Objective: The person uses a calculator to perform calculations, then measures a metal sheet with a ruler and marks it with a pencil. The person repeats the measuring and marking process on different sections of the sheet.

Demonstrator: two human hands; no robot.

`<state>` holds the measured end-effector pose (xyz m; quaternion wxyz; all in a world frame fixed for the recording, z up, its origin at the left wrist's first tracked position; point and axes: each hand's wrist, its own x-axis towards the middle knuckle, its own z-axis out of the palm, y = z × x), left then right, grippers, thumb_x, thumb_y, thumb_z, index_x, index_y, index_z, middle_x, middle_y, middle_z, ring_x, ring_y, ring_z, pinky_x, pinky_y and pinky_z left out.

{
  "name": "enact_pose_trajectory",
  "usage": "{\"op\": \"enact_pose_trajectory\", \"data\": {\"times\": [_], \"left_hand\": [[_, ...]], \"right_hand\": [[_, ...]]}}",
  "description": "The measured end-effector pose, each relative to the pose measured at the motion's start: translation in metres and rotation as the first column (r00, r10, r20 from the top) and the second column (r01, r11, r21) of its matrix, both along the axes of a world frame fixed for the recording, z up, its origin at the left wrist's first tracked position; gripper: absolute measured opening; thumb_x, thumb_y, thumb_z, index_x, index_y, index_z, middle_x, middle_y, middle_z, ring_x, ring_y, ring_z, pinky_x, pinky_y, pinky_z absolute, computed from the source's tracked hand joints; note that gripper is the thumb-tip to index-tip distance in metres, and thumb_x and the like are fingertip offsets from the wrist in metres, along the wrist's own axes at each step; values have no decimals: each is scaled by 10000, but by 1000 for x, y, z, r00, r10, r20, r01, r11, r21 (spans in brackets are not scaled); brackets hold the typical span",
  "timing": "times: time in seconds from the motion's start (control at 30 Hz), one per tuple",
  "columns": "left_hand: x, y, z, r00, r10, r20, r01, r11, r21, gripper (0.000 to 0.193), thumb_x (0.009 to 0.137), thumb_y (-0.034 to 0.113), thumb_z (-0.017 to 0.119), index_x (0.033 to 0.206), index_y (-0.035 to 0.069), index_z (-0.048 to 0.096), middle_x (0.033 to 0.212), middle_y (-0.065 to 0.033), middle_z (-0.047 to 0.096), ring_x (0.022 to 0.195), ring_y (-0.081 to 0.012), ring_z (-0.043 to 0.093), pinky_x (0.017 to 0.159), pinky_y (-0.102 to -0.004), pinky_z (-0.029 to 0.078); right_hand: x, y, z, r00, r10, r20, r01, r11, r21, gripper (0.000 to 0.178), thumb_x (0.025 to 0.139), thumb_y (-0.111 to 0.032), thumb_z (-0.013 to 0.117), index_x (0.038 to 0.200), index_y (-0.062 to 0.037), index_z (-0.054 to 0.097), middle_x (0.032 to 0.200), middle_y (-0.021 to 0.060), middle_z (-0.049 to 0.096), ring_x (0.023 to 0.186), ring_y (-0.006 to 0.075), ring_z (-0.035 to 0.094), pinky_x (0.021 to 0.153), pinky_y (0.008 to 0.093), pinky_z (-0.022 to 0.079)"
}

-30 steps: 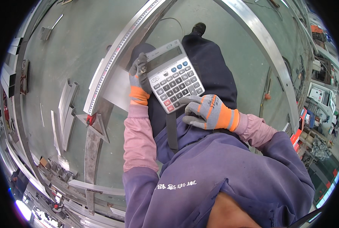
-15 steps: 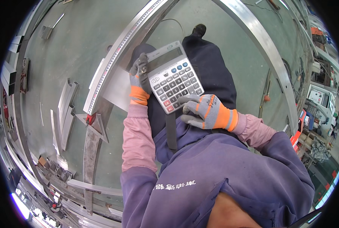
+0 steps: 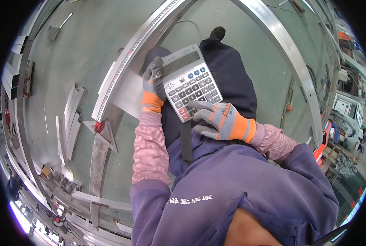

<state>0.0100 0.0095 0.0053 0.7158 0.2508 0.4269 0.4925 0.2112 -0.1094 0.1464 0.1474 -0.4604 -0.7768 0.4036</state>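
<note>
A large grey-and-white calculator (image 3: 188, 84) rests tilted above my lap, its dark display at the far end and its keys toward me. My left hand (image 3: 155, 80), in a grey glove with an orange cuff, grips its left edge, thumb over the front beside the display. In a matching glove, my right hand (image 3: 216, 119) lies over the lower right corner. Its index finger reaches across the bottom keys near the red ones, while the other fingers are bent and apart, holding nothing. A dark strap (image 3: 185, 141) hangs below the calculator.
A measuring tape (image 3: 119, 69) lies along a curved-looking metal bar on my left; its red end clip (image 3: 99, 126) sits at the bar's near end. Another metal bar (image 3: 287, 53) passes on my right. Metal profile offcuts (image 3: 74, 121) lie on the floor at left.
My right index finger has shifted slightly left over the lower keys. The calculator stays in my left hand, and the whole view has moved a little.
</note>
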Motion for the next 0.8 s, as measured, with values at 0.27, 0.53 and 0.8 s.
{"op": "enact_pose_trajectory", "data": {"times": [0.27,0.53,0.8], "left_hand": [[-3,0,2,996,-31,-88,35,999,40,424,958,409,696,1131,21,689,1049,-32,680,947,-112,614,833,-310,530],[-1,2,-5,997,-16,-71,22,997,77,408,964,388,692,1155,28,686,1108,-37,682,967,-114,620,878,-309,521],[4,-4,11,990,20,-140,-2,992,127,381,976,377,679,1140,33,691,1043,-12,683,942,-109,617,843,-307,524]], "right_hand": [[2,6,1,993,-120,10,120,993,10,333,882,-367,722,972,-58,637,1343,187,600,813,338,693,704,408,551],[9,15,-9,978,-207,-32,205,977,-65,275,812,-248,784,890,-53,605,1403,194,566,778,341,689,702,385,541],[24,5,-6,935,-322,-146,319,947,-45,203,820,-90,772,837,-35,578,1314,174,628,568,76,543,554,250,469]]}}
